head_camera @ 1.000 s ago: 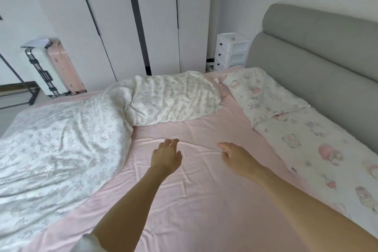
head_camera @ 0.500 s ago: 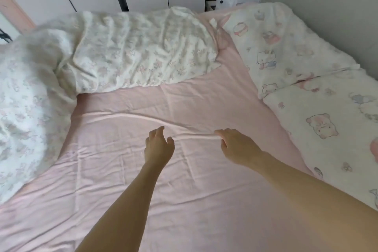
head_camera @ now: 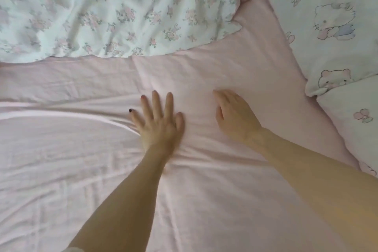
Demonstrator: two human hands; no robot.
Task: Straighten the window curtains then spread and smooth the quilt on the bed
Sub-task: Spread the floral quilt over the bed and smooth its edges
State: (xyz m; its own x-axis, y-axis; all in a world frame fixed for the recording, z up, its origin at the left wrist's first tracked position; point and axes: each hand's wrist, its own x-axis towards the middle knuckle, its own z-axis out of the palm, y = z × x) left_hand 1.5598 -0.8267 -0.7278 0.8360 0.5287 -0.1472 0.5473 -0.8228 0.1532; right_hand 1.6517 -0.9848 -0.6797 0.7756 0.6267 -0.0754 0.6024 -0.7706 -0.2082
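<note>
Both hands have dropped onto the sheet [head_camera: 204,190]: left hand [head_camera: 158,122] flat, fingers spread, right hand [head_camera: 235,116] relaxed, smoothing wrinkles before the quilt [head_camera: 114,10] is spread.

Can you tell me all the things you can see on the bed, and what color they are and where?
quilt: one, white with small pink flowers, bunched up along the top left of the view, lying on the sheet
bed sheet: one, pale pink, wrinkled, covering the middle and bottom of the view
pillows: two, white with pink cartoon animal prints, along the right side, one behind the other
left hand: one, fingers spread and flat, pressing on the sheet near the middle, next to a long crease
right hand: one, resting on the sheet just right of the left hand, fingers pointing toward the quilt; how its fingertips lie is hard to tell
</note>
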